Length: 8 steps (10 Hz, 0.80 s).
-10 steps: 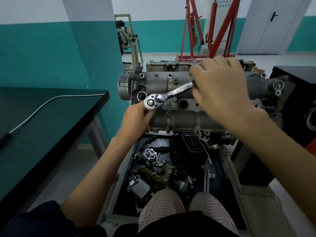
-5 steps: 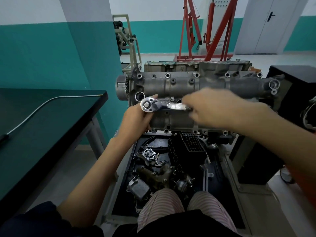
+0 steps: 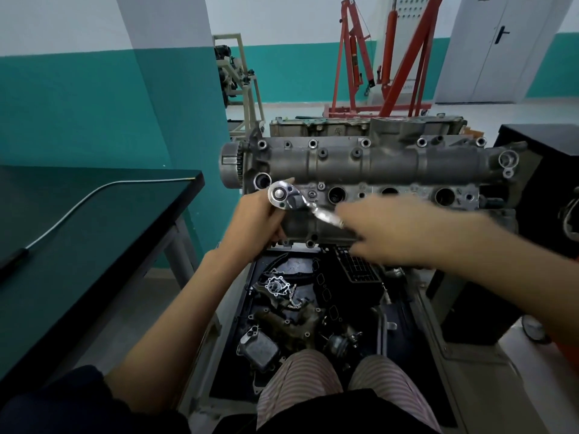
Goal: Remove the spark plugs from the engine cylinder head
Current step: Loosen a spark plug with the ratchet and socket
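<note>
Your left hand (image 3: pixel 257 220) cups the ratchet (image 3: pixel 283 195) head over the cylinder head (image 3: pixel 376 164); your blurred right hand (image 3: pixel 385 230) grips its handle.

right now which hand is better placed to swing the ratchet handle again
Right. The right hand already grips the ratchet by its handle end, while the left hand steadies the head over the plug hole.

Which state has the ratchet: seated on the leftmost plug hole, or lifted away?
Seated: the ratchet head covers that hole in the cylinder head, steadied by the left hand.
</note>
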Available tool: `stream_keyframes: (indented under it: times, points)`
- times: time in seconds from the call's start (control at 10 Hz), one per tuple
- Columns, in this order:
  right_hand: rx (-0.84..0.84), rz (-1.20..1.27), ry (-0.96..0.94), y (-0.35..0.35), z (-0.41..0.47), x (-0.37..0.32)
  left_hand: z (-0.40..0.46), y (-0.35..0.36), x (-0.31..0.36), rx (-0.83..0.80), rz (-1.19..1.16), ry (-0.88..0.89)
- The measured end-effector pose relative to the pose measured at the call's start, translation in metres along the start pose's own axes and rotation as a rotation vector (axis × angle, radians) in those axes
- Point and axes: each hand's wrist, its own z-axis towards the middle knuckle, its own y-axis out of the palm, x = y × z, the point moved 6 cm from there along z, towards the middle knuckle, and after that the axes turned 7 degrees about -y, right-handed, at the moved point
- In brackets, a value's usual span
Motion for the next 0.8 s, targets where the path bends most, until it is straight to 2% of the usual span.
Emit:
stream_keyframes:
  times: [0.1, 0.2, 0.3, 0.4, 0.5, 0.6, 0.7, 0.8]
  points:
    - [0.384, -0.234, 0.145, -0.041, -0.008, 0.02, 0.0, 0.002, 0.002, 0.016, 0.049, 0.027]
    - [0.48, -0.289, 0.261, -0.021, -0.016, 0.004, -0.003, 0.001, -0.002, 0.11, 0.035, 0.01]
    - [0.077, 0.4, 0.005, 0.042, -0.018, -0.04, -0.005, 0.002, -0.006, 0.155, 0.017, -0.017]
    - [-0.263, 0.708, -0.115, 0.052, -0.016, -0.049, -0.006, 0.0, -0.007, 0.16, -0.042, -0.053]
    - [-0.095, 0.124, 0.01, 0.016, -0.008, -0.004, -0.002, -0.006, 0.0, 0.069, -0.006, 0.03]
    - [0.274, -0.126, 0.219, -0.037, -0.01, 0.034, 0.001, -0.009, 0.009, 0.018, 0.107, 0.13]
    - [0.479, -0.254, 0.3, -0.041, -0.007, 0.02, -0.002, -0.008, 0.007, 0.055, 0.132, 0.098]
    - [0.34, 0.125, 0.118, 0.003, 0.003, -0.024, -0.003, -0.005, 0.005, 0.07, 0.092, 0.064]
